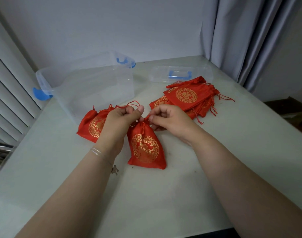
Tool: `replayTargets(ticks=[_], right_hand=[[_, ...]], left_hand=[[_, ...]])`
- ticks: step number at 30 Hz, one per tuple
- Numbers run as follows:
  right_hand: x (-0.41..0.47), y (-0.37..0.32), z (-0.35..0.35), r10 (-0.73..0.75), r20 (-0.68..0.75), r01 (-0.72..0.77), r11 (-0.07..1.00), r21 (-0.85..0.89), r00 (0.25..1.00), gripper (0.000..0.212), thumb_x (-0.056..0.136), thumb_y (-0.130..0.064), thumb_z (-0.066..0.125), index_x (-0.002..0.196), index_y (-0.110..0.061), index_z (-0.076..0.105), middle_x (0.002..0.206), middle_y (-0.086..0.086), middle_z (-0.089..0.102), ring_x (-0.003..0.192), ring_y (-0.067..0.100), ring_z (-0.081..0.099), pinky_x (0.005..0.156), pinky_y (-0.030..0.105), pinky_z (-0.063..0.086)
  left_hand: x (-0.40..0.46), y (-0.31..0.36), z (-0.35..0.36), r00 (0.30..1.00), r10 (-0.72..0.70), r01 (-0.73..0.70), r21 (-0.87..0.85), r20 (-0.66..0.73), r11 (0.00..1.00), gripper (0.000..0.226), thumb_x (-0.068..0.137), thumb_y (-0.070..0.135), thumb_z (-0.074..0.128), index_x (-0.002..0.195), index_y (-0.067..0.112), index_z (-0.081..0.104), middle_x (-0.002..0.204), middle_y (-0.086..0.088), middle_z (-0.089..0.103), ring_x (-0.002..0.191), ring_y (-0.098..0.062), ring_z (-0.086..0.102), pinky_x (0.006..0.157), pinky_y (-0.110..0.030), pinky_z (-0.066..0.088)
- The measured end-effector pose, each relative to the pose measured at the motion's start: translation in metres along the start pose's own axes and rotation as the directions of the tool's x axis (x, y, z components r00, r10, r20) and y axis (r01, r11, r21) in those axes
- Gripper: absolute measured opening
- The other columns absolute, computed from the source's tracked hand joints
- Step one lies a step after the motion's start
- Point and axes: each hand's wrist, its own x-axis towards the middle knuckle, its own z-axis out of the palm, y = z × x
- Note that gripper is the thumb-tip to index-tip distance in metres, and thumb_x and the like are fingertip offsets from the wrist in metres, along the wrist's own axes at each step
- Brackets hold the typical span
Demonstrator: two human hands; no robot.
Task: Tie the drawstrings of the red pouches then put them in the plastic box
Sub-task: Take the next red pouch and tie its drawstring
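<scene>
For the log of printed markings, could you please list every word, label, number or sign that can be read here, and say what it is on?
"福": one gold character inside a round gold emblem, on the top pouch of the pile.
Pouch being tied: gold round emblem, centre creased, not readable.
Pouch behind the left hand: emblem partly hidden, not readable.
Plastic box and lid: no text visible.

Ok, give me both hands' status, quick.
Left hand: closed, pinching a drawstring of the pouch.
Right hand: closed, pinching that pouch's other drawstring.
</scene>
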Motion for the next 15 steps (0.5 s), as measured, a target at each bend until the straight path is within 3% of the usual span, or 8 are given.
replayTargets(ticks=[5,10,13,15], right_hand=[[-0.001,-0.003,0.004,-0.030,-0.011,0.030,0.997,-0.073,0.999,0.017,0.089,-0.001,0.056,0.079,-0.015,0.058,0.070,0.001,0.061,0.058,0.005,0.062,0.069,0.027,0.052],[-0.002,-0.001,0.000,-0.038,0.065,0.043,0.996,-0.074,0.997,0.016,0.088,-0.005,0.061,0.091,-0.021,0.059,0.079,0.000,0.059,0.072,0.008,0.062,0.082,0.033,0.051],[-0.002,-0.001,-0.002,-0.094,0.090,0.101,0.992,-0.078,0.991,0.024,0.086,-0.004,0.064,0.096,-0.026,0.060,0.083,0.003,0.057,0.081,0.013,0.058,0.087,0.036,0.051],[-0.001,-0.001,-0.001,-0.138,0.072,0.143,0.986,-0.081,0.988,0.023,0.085,-0.003,0.064,0.095,-0.025,0.061,0.080,0.006,0.056,0.077,0.016,0.057,0.082,0.037,0.051]], left_hand=[[0.002,0.005,-0.012,0.980,-0.161,0.154,0.066,0.119,0.986,0.032,0.064,0.039,0.075,0.061,0.012,0.059,0.056,-0.001,0.053,0.054,-0.013,0.046,0.059,-0.025,0.038],[0.003,0.004,-0.018,0.964,-0.190,0.182,0.062,0.187,0.981,0.029,0.063,0.040,0.073,0.072,0.013,0.068,0.072,-0.005,0.065,0.070,-0.017,0.057,0.077,-0.031,0.043],[0.004,0.005,-0.018,0.962,-0.178,0.171,0.049,0.205,0.984,0.023,0.069,0.034,0.067,0.078,0.013,0.069,0.072,0.000,0.068,0.069,-0.010,0.061,0.075,-0.027,0.045],[0.004,0.005,-0.018,0.957,-0.177,0.174,0.034,0.231,0.984,0.017,0.071,0.028,0.066,0.081,0.014,0.068,0.075,0.001,0.069,0.071,-0.010,0.061,0.073,-0.026,0.044]])
